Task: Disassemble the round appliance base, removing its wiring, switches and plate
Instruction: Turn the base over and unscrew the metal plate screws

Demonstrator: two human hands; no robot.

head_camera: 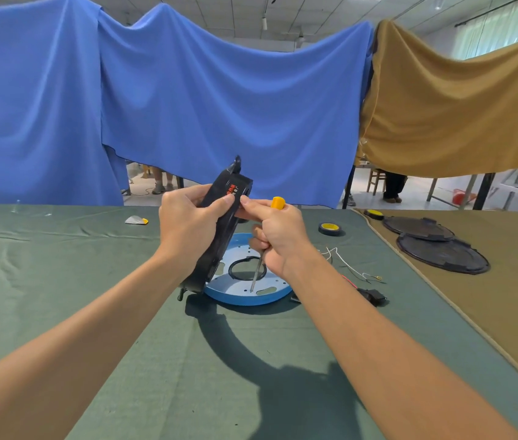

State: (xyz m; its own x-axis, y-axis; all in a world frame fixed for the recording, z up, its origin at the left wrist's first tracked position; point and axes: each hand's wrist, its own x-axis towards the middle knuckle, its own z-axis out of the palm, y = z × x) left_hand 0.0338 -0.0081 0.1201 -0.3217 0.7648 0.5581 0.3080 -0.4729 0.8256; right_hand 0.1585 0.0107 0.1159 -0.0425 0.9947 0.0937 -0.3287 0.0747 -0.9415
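My left hand grips the black round appliance base, tilted up on edge with its lower rim resting on the green cloth. A blue round plate lies flat on the cloth beside it, with a black ring at its centre hole. My right hand holds a yellow-handled screwdriver, shaft pointing down to the plate, while its thumb and forefinger pinch the base's upper edge. Loose white and red wires and a black switch lie to the right of the plate.
A roll of black tape with a yellow core sits behind my right hand. Two dark round covers lie on the tan cloth at right. A small white and yellow piece lies at the far left. Blue and tan cloths hang behind the table.
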